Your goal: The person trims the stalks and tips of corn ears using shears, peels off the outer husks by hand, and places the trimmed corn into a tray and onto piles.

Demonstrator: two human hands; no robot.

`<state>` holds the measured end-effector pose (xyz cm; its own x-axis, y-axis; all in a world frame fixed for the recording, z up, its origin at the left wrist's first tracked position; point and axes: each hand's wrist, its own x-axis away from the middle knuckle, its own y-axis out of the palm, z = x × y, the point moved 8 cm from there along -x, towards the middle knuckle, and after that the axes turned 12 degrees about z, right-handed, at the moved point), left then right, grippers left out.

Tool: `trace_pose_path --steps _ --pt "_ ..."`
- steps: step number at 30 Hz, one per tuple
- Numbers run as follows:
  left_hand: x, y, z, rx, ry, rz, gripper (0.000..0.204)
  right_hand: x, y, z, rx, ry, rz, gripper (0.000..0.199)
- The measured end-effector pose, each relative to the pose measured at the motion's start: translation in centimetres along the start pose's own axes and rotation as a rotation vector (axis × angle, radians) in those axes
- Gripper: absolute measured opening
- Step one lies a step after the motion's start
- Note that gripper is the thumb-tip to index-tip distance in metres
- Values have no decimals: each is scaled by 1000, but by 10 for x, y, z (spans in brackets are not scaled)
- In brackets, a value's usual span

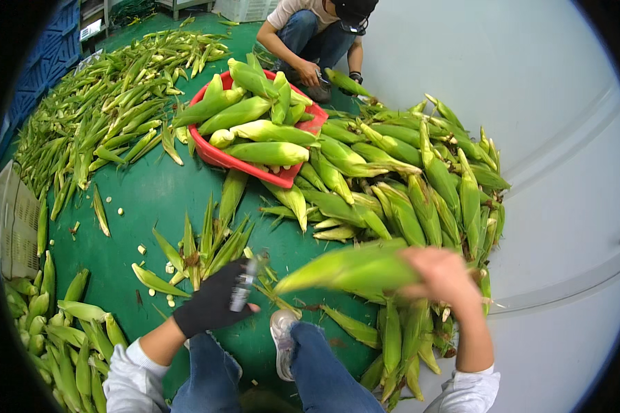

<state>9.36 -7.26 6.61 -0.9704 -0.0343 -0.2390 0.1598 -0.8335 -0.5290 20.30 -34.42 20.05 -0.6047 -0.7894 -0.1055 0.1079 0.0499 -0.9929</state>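
My right hand [444, 275], bare and blurred by motion, grips one end of a green ear of corn in its husk [351, 270]. The ear lies almost level, its pale end pointing left toward my other hand. My left hand [217, 299] wears a black fingerless glove and is closed, apart from the ear. A blurred greyish, blade-like piece [260, 260] shows at its fingers; its kind is unclear. Loose husk leaves [200, 251] and small pale cut stem pieces lie on the green floor just beyond this glove.
A large heap of unhusked corn [406, 172] lies along the pale wall [544, 138]. A red basin [217, 157] full of ears stands ahead. Husk leaves [110, 117] cover the far left; more ears [69, 344] lie near left, by a crate [17, 220]. Another person [303, 41] crouches beyond.
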Motion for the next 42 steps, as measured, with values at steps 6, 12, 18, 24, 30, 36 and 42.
trace_pose_path --steps 6,12,18,24,30,36,42 --pt "17 82 -32 357 -150 -477 71 -26 69 -66 -184 -198 -266 62" --pt "41 90 -79 349 -324 -357 62 26 141 -33 -582 655 774 70" --pt "19 84 -79 135 -224 -351 73 -27 276 -106 -2414 1170 405 63" --pt "-4 56 -80 231 -309 -311 58 -50 247 -91 -2392 798 508 76" --pt "15 66 -88 262 -319 -296 55 -39 249 -101 -2417 897 556 68" --pt "61 102 -162 600 -544 -109 41 -31 254 -94 -2022 1171 495 57" --pt "97 109 -155 1537 -1296 71 33 -23 234 -32 -1697 1351 996 43"
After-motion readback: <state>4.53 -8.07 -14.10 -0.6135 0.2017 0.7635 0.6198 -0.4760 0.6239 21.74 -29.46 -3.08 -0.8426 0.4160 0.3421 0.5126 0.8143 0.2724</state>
